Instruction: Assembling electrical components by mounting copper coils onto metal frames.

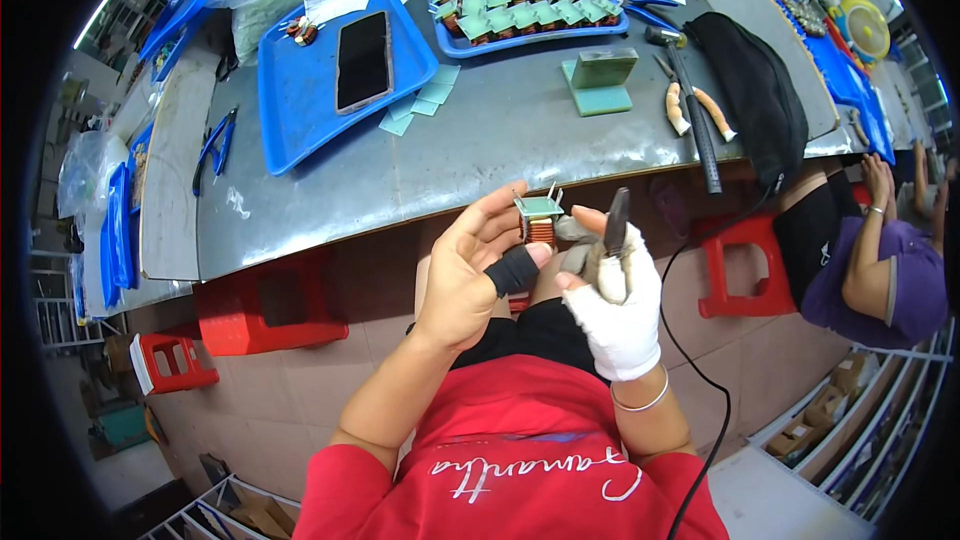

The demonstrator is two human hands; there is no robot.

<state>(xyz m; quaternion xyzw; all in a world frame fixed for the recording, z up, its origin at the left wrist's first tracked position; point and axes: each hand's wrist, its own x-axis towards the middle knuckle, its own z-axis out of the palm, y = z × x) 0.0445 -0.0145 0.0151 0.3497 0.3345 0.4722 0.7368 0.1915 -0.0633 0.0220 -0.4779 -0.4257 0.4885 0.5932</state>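
In front of my lap, my left hand [462, 275], with black wrap on its thumb, grips a copper-wound coil [540, 228]. A pale green board sits on top of the coil, and thin metal pins stick up from it. Close to the coil's right side is my right hand [622, 315], in a white glove or wrap with bare thumb and index tips. It is closed around a tool with a dark, tapered metal end [618, 222] pointing up. The tool's handle is hidden by the hand, so its exact kind is unclear. Greyish shapes show between the coil and the right hand.
On the metal-topped table [300, 210] lie a blue tray [280, 120] holding a phone [364, 62], loose green squares [433, 92], a tray of many coils [535, 45], a green block [600, 82], a hammer [700, 125], and pliers [675, 105]. A person [870, 270] sits at right.
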